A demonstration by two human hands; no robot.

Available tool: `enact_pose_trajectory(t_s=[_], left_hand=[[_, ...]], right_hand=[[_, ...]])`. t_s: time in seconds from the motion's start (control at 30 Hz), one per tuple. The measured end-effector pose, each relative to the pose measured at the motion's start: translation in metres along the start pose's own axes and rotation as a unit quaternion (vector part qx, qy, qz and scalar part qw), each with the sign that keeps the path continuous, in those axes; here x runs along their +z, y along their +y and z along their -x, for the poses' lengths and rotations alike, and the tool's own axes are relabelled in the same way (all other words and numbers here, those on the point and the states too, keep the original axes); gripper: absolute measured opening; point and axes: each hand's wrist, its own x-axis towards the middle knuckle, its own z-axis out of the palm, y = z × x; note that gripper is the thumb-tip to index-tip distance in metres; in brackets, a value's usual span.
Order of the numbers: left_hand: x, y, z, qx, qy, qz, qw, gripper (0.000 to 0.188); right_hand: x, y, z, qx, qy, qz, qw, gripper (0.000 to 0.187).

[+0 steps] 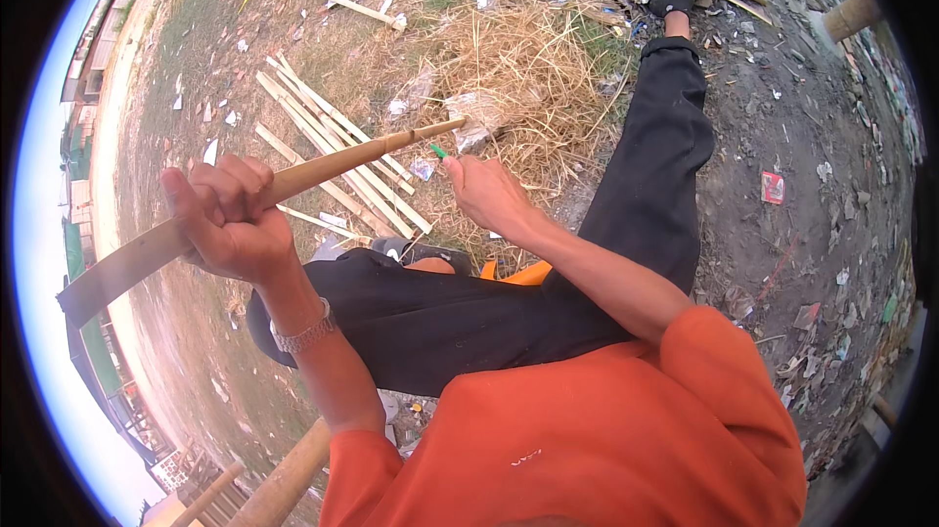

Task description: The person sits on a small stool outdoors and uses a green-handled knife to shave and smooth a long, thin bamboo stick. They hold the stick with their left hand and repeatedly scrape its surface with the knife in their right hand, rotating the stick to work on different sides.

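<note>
My left hand (235, 224) is closed around a long bamboo strip (328, 167), raised at the left. The strip's thin, jointed end points away to the right. Its other end, past my fist, looks broad, flat and greyish with a squared tip. Close to the thin end is my right hand (489, 197), fingers curled. A small green thing (438, 151) pokes out of its fingertips; the rest is hidden in the hand, so its kind does not show. My right hand looks apart from the strip.
Several split bamboo strips (337, 151) lie on the ground ahead of my bent left leg. Beyond is a heap of dry straw (533, 72). My right leg (650, 151) stretches forward. An orange thing (523, 274) lies between my legs. Litter dots the soil; bamboo poles (284, 478) stand lower left.
</note>
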Motion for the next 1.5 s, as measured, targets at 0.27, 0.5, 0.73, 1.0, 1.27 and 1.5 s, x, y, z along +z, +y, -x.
enact_pose_trajectory(t_s=[0.27, 0.5, 0.73, 1.0, 1.27, 1.5], left_hand=[[-0.009, 0.002, 0.005, -0.018, -0.081, 0.04, 0.996, 0.046], [-0.015, 0.001, 0.008, -0.032, -0.171, 0.07, 0.982, 0.045], [-0.014, -0.003, 0.006, -0.027, -0.239, 0.093, 0.966, 0.042], [-0.015, -0.001, 0.006, -0.028, -0.247, 0.087, 0.965, 0.043], [-0.012, -0.003, 0.001, -0.002, -0.309, 0.098, 0.946, 0.043], [-0.005, 0.002, -0.006, 0.024, -0.361, 0.095, 0.927, 0.035]], right_hand=[[-0.01, -0.018, 0.006, -0.036, -0.006, -0.049, 0.998, 0.051], [-0.007, -0.007, 0.01, -0.028, 0.003, -0.029, 0.999, 0.048], [0.002, 0.011, 0.008, -0.032, 0.032, -0.01, 0.999, 0.05], [0.008, 0.015, 0.014, -0.003, 0.038, -0.01, 0.999, 0.052], [0.012, 0.022, 0.009, -0.037, 0.061, -0.007, 0.997, 0.048], [0.009, -0.016, 0.028, -0.097, 0.064, -0.14, 0.983, 0.044]])
